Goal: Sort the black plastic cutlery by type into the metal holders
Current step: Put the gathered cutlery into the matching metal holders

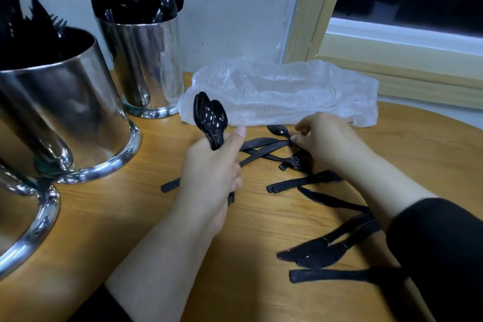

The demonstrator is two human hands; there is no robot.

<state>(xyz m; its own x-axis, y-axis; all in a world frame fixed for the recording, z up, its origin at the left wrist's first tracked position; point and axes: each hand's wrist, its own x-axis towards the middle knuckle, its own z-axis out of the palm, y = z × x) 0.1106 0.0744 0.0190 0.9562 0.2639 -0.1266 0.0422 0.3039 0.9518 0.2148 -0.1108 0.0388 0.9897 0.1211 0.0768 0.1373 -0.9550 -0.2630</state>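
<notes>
The left hand [211,172] is gripping a bunch of black spoons [210,120], bowls up, their handles hidden in the fist. The right hand [326,144] is pinching a spoon [278,129] from the loose cutlery [308,183] lying on the wooden table [130,217]; its fingertips are hiding the handle. A crumpled plastic bag [282,91] is lying just behind. 3 metal holders are standing at left: the far one [146,65] holding spoons, the middle one [65,112] forks, the nearest [23,222] cut off, contents unseen.
</notes>
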